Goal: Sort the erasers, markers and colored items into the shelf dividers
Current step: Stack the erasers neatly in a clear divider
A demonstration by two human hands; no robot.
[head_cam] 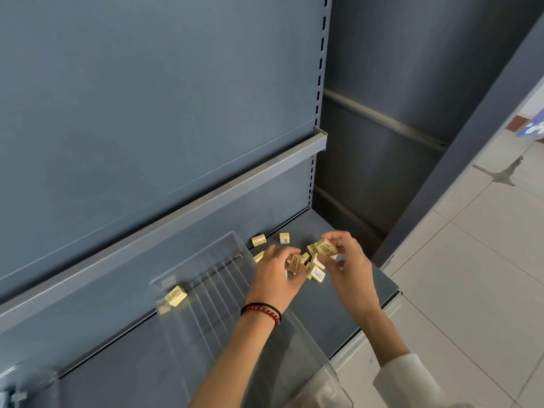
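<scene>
1. We see pale yellow erasers (315, 270) heaped on the grey shelf (362, 301). Each carries dark print and a barcode label, but the writing is too small to read.
2. Our right hand (348, 260) pinches a labelled eraser (323, 247) between thumb and fingertips, just above the heap.
3. Our left hand (275, 269), palm down, curls its fingers round a second eraser (295, 262). A red bead bracelet (262, 310) circles that wrist.
4. A lone eraser (176, 295) shows at the clear divider's (212, 278) left edge, well apart from the heap.
5. A back pair (259, 240) sits near the rear wall.
</scene>
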